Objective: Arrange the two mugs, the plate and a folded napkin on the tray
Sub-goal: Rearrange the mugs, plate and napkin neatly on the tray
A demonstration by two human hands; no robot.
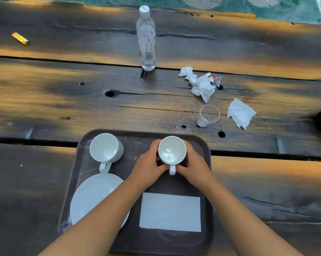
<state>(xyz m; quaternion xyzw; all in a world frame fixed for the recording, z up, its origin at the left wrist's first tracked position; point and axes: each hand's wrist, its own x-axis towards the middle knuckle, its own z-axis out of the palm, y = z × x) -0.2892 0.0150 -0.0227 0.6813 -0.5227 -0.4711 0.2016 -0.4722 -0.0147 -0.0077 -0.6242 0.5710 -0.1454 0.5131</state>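
Note:
A dark brown tray [137, 141] lies on the wooden table in front of me. At its far right stands a white mug [172, 151], handle pointing toward me, with my left hand [148, 165] and my right hand [194, 163] wrapped around its sides. A second white mug [105, 147] stands at the tray's far left, handle also toward me. The white plate [93, 196] lies at the near left, partly covered by my left forearm. A folded white napkin [170, 212] lies flat at the near right.
A clear water bottle [146, 39] stands at the table's middle back. Crumpled tissues [200, 84], a clear plastic cup [208, 115] and another tissue [241, 113] lie right of and beyond the tray. A yellow lighter [20, 39] lies far left.

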